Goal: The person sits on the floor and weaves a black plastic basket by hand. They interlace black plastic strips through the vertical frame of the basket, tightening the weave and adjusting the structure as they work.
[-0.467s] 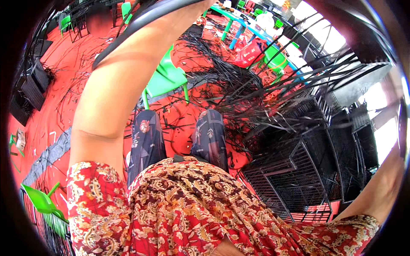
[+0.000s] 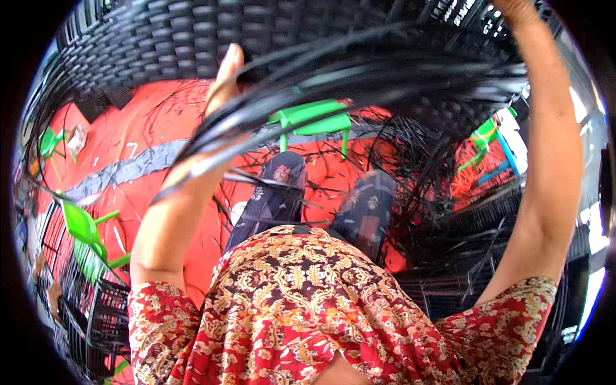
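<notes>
Woven black panel (image 2: 192, 38) arched overhead, near the lens. Left hand (image 2: 224, 80) pressed against its underside, its grip closed on loose black strands (image 2: 359, 70). Right hand (image 2: 513, 8) reached the upper edge; its grip was unclear.

Left hand (image 2: 226, 76) at black woven panel (image 2: 160, 45)

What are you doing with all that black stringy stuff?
A person in a red patterned top holds both arms up at a black woven panel. The left hand is against its lower edge, where loose black strands hang. The right hand reaches the top, mostly out of view. A green stool stands on the red floor.
</notes>
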The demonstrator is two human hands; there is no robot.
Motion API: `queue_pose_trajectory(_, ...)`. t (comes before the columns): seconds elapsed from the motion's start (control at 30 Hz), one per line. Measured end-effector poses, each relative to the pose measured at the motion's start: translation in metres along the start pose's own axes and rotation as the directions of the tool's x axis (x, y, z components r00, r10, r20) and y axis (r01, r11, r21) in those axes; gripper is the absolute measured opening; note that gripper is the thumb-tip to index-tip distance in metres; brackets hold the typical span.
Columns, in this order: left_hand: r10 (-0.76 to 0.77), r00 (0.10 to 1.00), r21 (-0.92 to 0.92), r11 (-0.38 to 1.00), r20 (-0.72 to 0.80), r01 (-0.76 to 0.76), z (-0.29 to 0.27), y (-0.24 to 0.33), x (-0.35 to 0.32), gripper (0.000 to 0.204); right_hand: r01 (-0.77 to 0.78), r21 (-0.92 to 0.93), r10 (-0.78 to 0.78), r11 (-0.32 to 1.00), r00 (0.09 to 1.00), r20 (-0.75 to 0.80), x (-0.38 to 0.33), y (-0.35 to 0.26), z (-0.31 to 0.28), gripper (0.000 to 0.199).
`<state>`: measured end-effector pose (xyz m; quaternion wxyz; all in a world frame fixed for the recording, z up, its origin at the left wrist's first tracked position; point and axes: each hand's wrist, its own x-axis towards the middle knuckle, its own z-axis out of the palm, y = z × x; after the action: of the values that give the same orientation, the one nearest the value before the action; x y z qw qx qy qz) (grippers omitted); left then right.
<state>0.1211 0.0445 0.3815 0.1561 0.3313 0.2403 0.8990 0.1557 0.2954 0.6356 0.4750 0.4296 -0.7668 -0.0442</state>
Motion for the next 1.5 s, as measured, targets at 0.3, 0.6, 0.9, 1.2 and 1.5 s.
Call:
queue_pose_trajectory(0.3, -0.19, 0.818, -0.222, 0.972, -0.542, 0.079, -0.024, -0.097, -0.129, 0.07, -0.299, 0.188, 0.249, 0.936, 0.936, 0.25, -0.11, -0.022, 0.09, 0.042)
queue_pose_trajectory(0.6, -0.336, 0.78, -0.351, 0.923, -0.528, 0.16, -0.025, -0.133, -0.119, 0.063, -0.445, 0.204, 0.354, 0.872, 0.861, 0.365, -0.156, -0.013, 0.113, 0.031)
queue_pose_trajectory(0.9, -0.334, 0.837, -0.265, 0.935, -0.434, 0.236, 0.007, -0.143, -0.112, 0.057, -0.408, 0.131, 0.29, 0.903, 0.807, 0.515, -0.227, 0.041, 0.11, 0.019)
queue_pose_trajectory(1.2, -0.249, 0.816, -0.124, 0.968, -0.522, 0.216, 0.037, -0.136, -0.122, 0.05, -0.576, 0.108, 0.323, 0.81, 0.593, 0.738, -0.222, 0.024, 0.145, 0.022)
queue_pose_trajectory(1.5, -0.235, 0.848, -0.063, 0.97, -0.475, 0.234, 0.069, -0.137, -0.138, 0.044, -0.504, 0.321, 0.266, 0.802, 0.781, 0.564, -0.236, 0.006, 0.131, 0.02)
